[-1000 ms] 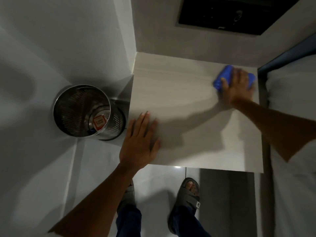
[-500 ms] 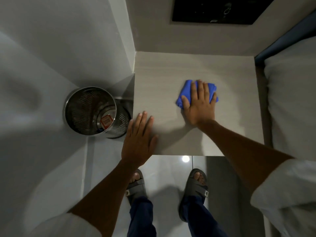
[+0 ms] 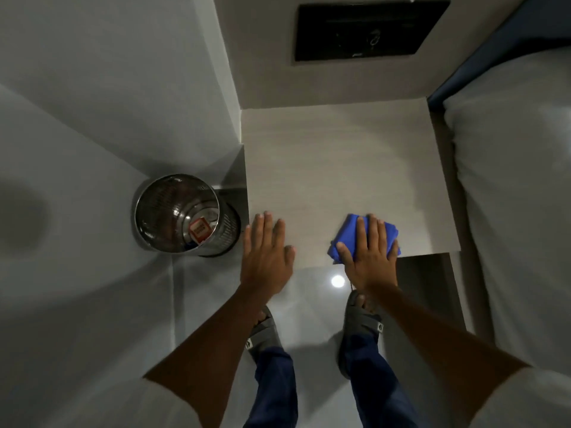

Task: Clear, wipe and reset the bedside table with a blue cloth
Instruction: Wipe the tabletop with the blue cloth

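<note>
The bedside table [image 3: 340, 168] has a pale wood-grain top with nothing standing on it. A folded blue cloth [image 3: 347, 234] lies at the table's front edge, right of centre. My right hand [image 3: 370, 254] presses flat on the cloth, fingers spread, and covers most of it. My left hand [image 3: 265, 251] rests flat and empty on the table's front left corner, fingers apart.
A perforated steel waste bin [image 3: 182, 214] with some litter inside stands on the floor left of the table, in the wall corner. A bed with white bedding [image 3: 513, 196] runs along the table's right side. A black panel [image 3: 367, 29] is set in the wall behind. My sandalled feet stand on glossy floor tiles below.
My right hand has dragged the blue cloth from the far right corner across the middle to the front edge. My left hand has stayed on the front left corner.
</note>
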`<state>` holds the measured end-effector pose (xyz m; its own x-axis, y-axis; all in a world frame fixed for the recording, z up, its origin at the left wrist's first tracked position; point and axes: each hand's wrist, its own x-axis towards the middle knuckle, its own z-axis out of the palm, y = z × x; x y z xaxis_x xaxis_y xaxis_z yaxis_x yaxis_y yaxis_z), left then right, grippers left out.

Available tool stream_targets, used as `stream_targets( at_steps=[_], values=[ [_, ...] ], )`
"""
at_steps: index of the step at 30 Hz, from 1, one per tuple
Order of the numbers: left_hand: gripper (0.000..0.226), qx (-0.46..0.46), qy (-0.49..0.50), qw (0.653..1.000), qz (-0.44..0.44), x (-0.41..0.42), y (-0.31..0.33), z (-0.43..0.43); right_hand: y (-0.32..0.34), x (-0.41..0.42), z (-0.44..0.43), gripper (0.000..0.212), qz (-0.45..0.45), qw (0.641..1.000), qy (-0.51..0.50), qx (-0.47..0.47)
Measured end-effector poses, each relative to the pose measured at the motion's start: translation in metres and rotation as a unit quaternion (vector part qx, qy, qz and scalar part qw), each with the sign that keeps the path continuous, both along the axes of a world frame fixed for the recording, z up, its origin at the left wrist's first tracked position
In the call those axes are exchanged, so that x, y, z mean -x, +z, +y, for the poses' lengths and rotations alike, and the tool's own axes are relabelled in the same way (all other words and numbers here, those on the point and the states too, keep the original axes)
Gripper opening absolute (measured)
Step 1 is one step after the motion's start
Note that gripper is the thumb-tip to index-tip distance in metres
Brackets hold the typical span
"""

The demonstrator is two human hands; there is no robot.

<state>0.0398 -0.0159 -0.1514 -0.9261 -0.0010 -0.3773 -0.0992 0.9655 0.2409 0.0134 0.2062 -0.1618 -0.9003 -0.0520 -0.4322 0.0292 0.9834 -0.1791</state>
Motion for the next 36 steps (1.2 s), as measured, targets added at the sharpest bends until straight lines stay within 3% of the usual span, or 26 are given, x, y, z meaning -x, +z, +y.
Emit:
stream_targets(
  at_steps=[3, 5, 7, 9, 11, 15, 18, 20, 22, 26, 28, 29, 33, 36],
  values=[
    [0.062, -0.07, -0.031, 0.996, -0.034, 0.003, 0.024, 0.024, 0.025, 0.013, 0.008, 0.073, 0.0, 0.995, -0.031, 0.094],
    [0.064, -0.129, -0.049, 0.988, -0.074, 0.005, 0.038, 0.044, 0.044, 0.003, 0.02, 0.07, 0.07, 0.982, -0.148, 0.092],
    [0.065, -0.17, -0.052, 0.978, -0.113, 0.01, 0.043, 0.069, 0.047, -0.01, 0.037, 0.075, 0.029, 0.926, -0.358, 0.113],
    [0.065, -0.213, -0.021, 0.964, -0.157, 0.017, 0.041, 0.084, 0.044, -0.017, 0.034, 0.087, -0.084, 0.831, -0.506, 0.214],
    [0.064, -0.244, 0.011, 0.95, -0.193, 0.023, 0.04, 0.098, 0.043, -0.013, 0.03, 0.083, -0.13, 0.769, -0.551, 0.297],
    [0.062, -0.309, 0.128, 0.919, -0.207, 0.029, 0.041, 0.117, 0.045, -0.004, 0.033, 0.038, -0.116, 0.696, -0.587, 0.397],
    [0.062, -0.417, 0.285, 0.846, -0.173, 0.026, 0.053, 0.122, 0.064, -0.017, 0.049, 0.021, -0.157, 0.649, -0.57, 0.479],
    [0.038, -0.485, 0.344, 0.781, -0.189, 0.02, 0.071, 0.127, 0.086, -0.034, 0.067, 0.015, -0.184, 0.633, -0.535, 0.528],
    [0.031, -0.531, 0.34, 0.739, -0.238, 0.011, 0.087, 0.133, 0.11, -0.048, 0.082, 0.017, -0.2, 0.632, -0.502, 0.556],
    [0.04, -0.563, 0.323, 0.705, -0.285, -0.001, 0.121, 0.16, 0.145, -0.071, 0.118, 0.042, -0.204, 0.629, -0.487, 0.571],
    [0.044, -0.57, 0.305, 0.7, -0.303, -0.002, 0.141, 0.183, 0.165, -0.075, 0.138, 0.067, -0.193, 0.615, -0.499, 0.579],
    [0.046, -0.573, 0.291, 0.701, -0.31, -0.001, 0.15, 0.196, 0.177, -0.075, 0.15, 0.07, -0.188, 0.611, -0.497, 0.586],
    [0.043, -0.57, 0.24, 0.724, -0.306, 0.015, 0.178, 0.254, 0.222, -0.072, 0.193, 0.039, -0.104, 0.61, -0.496, 0.61],
    [0.031, -0.548, 0.171, 0.76, -0.306, 0.027, 0.195, 0.31, 0.245, -0.069, 0.236, 0.026, 0.004, 0.651, -0.52, 0.553]
  ],
)
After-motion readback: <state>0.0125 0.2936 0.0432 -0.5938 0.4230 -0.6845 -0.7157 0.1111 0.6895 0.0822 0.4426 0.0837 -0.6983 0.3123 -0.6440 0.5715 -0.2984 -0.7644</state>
